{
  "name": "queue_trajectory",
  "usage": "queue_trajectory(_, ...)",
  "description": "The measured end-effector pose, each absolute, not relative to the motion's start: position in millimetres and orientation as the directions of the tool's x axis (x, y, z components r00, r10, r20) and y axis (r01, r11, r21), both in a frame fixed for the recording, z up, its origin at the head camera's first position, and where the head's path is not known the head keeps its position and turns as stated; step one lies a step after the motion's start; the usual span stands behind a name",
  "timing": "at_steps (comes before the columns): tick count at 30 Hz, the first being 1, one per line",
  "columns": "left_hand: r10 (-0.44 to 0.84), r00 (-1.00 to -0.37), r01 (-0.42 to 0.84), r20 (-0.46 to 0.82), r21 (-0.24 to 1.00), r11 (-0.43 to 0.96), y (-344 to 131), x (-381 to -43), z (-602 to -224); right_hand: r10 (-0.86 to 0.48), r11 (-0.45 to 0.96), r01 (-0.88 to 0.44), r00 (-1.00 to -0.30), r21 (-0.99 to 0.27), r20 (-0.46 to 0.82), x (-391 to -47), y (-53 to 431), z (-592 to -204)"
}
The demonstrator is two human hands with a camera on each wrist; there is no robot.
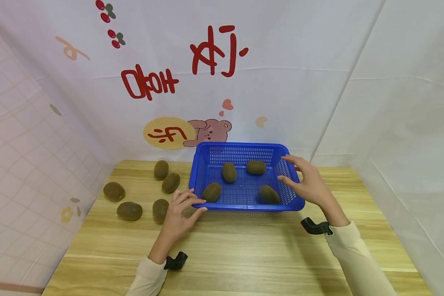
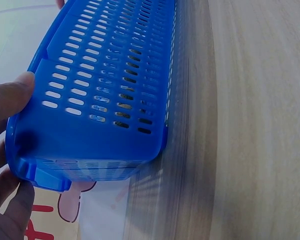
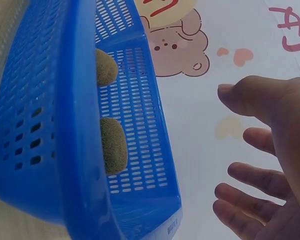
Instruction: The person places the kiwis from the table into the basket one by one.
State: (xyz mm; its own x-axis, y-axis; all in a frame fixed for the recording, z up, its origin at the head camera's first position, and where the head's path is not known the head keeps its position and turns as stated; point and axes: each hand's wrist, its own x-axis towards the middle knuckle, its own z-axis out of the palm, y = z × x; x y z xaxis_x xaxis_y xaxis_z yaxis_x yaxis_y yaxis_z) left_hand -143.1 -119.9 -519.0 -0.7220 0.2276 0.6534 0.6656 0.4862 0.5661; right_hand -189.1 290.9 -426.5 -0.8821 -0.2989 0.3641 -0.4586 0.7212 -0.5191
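A blue plastic basket [image 1: 240,207] with slotted walls stands at the back of the wooden table. Several brown kiwis lie spread inside it, among them one kiwi [image 1: 256,167] near the back wall and another kiwi [image 1: 211,192] in the front left corner. My left hand [image 1: 179,213] grips that same corner by the rim, its thumb [image 2: 15,95] on the front side and its fingers round the left end. Over the basket's right end, my right hand [image 1: 306,180] is spread with thumb and fingers apart, and the right wrist view shows nothing in it.
Left of the basket several more kiwis lie loose on the table [image 1: 222,259], such as one kiwi [image 1: 129,211] and a kiwi [image 1: 114,191] near the left edge. A white printed cloth [image 1: 281,102] hangs close behind the basket and along both sides.
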Motion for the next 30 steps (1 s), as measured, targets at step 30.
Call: queue_trajectory(30, 0.226, -0.718, 0.669, 0.658, 0.563, 0.484, -119.6, -143.2, -519.4, -0.353, 0.783, -0.454, -0.887, -0.425, 0.297, -141.1, 288.9, -451.6)
